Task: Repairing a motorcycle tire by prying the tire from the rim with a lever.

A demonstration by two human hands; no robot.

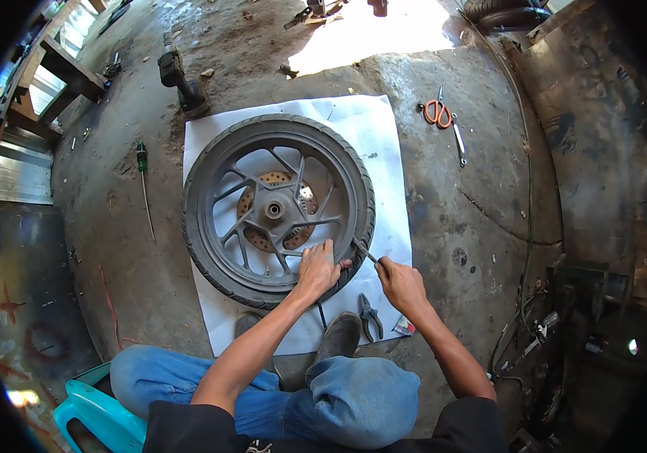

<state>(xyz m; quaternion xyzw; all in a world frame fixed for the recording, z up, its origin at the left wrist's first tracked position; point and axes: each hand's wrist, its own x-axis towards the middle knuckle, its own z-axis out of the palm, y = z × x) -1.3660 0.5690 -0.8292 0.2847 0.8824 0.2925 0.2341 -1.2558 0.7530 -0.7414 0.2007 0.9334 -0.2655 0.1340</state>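
Observation:
A motorcycle wheel (263,214), with a black tyre and grey spoked rim, lies flat on a white sheet (393,166). A drilled brake disc (279,180) shows beneath its spokes. My left hand (318,269) is closed over the lower right of the rim and tyre, its fingertips toward the inside. In my right hand (402,284) is a tyre lever (365,251); its metal tip meets the tyre edge, and my fist hides most of its grip. A thin black bar (321,312) sticks out below my left hand; its upper end is hidden.
Pliers (369,317) and a small colourful packet (404,326) lie near my right shoe. Orange-handled scissors (437,113) and a spanner (459,140) rest at the far right. A green-handled screwdriver (143,170) lies left; a cordless power tool (181,79) stands behind the sheet.

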